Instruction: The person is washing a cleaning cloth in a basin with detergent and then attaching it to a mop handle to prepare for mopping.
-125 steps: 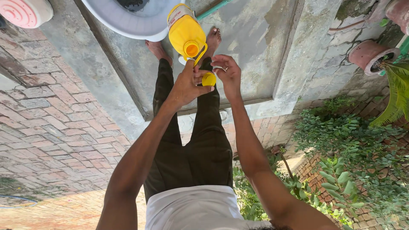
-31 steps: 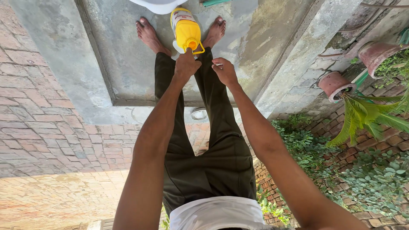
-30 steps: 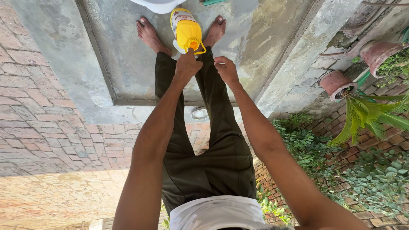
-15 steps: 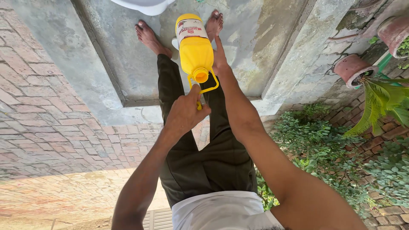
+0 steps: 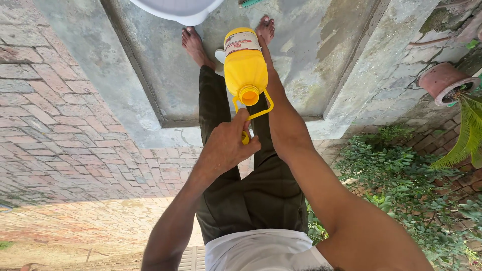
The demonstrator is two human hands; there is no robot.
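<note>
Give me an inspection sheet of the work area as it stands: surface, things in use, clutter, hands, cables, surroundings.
Surface: grey concrete slab, stained, with brick paving beside it.
Things in use: yellow jug, uncapped, held above the ground with its open mouth toward the camera; small yellow cap in the fingers.
Clutter: white basin at the top edge; small white object on the slab behind the jug.
Hands: left hand grips the jug's loop handle and the cap; right hand is hidden behind the jug, forearm alongside it.
Cables: nothing seen; a green pipe end shows at the top edge.
Surroundings: clay pot tipped on its side, palm leaves, green shrubs, bare feet on the slab.
</note>
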